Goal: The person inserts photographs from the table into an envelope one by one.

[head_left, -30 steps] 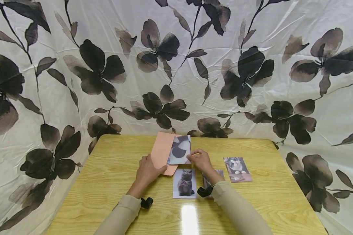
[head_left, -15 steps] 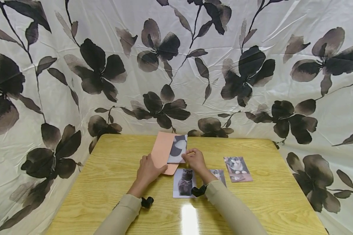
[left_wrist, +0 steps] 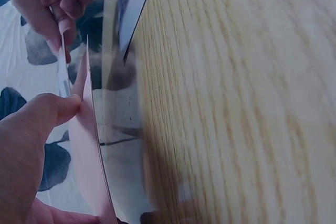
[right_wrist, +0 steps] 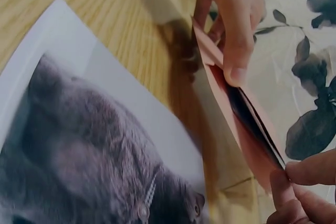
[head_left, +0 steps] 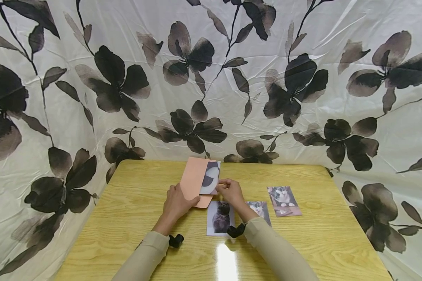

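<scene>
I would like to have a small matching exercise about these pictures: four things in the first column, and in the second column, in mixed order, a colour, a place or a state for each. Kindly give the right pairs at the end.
Column 1
1. left hand
2. right hand
3. envelope
4. grey cat photo

Column 2
A. pinches an edge of the white-and-dark photo
B. lies on the table
C. grips the thing that has an opening
D. pink, with a photo partly inside it

Right pairs: 1-C, 2-A, 3-D, 4-B
</scene>
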